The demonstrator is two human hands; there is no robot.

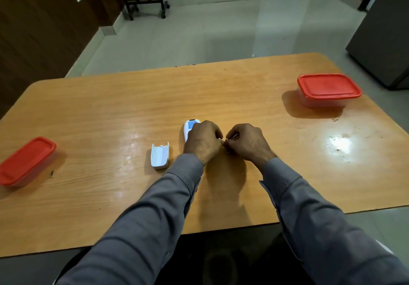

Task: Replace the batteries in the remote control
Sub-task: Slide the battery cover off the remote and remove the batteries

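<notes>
A wooden table [221, 90] is seen from above, with two arms in grey sleeves [155, 207] reaching across it from the near edge. Two red-lidded plastic containers, one battery cover, one remote control and two hands are counted on it.

At the far left, the first red-lidded container [26, 159] is set near the table's edge. Further right, close to the middle, one white battery cover [159, 155] is laid with its hollow inner side up, apart from the remote and just left of the left wrist.

Next, the white remote control [190, 128] is found at the table's centre, lying lengthwise away from the viewer. Only its far end is shown, bearing a small blue-printed label; the rest is hidden beneath the left hand [202, 142], which is curled over it and is gripping it.

Just to the right, the right hand [247, 144] is held with fingers pinched together, touching the left hand's fingertips. Something small and pale is glimpsed between the fingers, but what it is cannot be told.

At the far right, the second red-lidded container [328, 89] is placed well apart from the hands.
</notes>
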